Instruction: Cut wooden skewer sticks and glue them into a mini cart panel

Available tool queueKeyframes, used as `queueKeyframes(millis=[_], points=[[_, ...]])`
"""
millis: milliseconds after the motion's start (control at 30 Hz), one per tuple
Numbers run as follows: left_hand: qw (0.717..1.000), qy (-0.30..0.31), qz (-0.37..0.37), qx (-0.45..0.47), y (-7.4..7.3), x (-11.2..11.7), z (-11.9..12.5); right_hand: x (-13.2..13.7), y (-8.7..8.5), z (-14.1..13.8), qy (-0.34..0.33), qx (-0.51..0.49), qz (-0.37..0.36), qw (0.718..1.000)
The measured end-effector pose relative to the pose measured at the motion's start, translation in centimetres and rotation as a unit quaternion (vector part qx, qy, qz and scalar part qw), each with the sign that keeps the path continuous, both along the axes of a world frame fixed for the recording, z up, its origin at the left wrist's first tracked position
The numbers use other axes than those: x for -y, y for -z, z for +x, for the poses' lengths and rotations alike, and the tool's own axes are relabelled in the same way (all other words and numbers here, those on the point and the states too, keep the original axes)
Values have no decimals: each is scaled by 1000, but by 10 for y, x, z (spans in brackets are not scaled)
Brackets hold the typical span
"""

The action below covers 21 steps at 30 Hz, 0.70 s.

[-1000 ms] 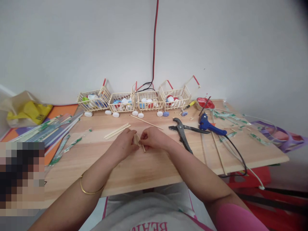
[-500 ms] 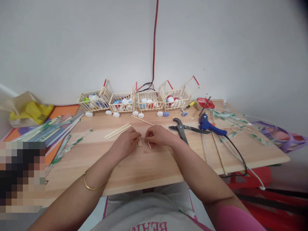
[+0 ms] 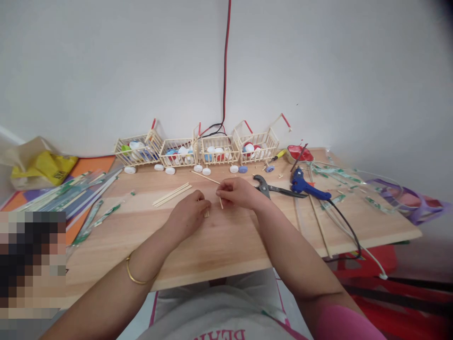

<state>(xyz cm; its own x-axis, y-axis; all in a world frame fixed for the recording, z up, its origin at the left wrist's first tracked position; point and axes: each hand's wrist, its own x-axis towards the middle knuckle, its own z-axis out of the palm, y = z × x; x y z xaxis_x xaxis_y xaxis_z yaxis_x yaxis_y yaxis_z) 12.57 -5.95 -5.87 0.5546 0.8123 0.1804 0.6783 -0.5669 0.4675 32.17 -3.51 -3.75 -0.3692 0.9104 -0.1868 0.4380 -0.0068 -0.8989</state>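
My right hand [image 3: 236, 192] pinches a short wooden stick [image 3: 221, 203] between thumb and fingers, its lower end pointing toward the table. Just to its left, my left hand [image 3: 189, 211] rests low over the wood with curled fingers. Several short wooden sticks [image 3: 207, 214] poke out beneath those fingertips, mostly hidden by them. Longer wooden sticks [image 3: 172, 194] lie side by side beyond my left hand. Another long stick [image 3: 205, 176] lies behind my right hand, and the black-handled pliers [image 3: 264, 185] are partly covered by my right forearm.
Small stick-built carts [image 3: 219, 151] with bottle caps inside line the wall. A blue glue gun [image 3: 300, 183] with its cable lies right, near a red dish [image 3: 300, 153]. Packaged sticks [image 3: 78, 193] and a yellow bag [image 3: 53, 167] are left. A blurred patch covers the lower left.
My right hand has moved slightly up and away from my left, carrying the short stick. My left hand's fingers have curled further over the short sticks. The view has shifted slightly.
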Motion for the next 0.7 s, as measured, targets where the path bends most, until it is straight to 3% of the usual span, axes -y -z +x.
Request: queueKeyframes(millis=[67,133,233,300,500,600,700], points=[[995,-26,-14,91,-4,2,1,1,-3,-1,-7,-84,4,996],[973,-47,-99,201,-7,4,3,1,-2,-4,-32,-150,14,988],[888,-76,-293,345,-5,6,7,3,3,-9,-46,-182,44,981],[843,-91,-352,396,-3,7,9,4,4,-13,-41,-175,63,982],[835,-90,-374,393,-4,10,10,5,-4,-10,-50,-122,114,985],[828,-90,-349,429,-6,7,9,-3,-7,6,70,-59,175,980],[804,-116,-330,480,-6,4,7,-12,-3,21,173,55,245,952]])
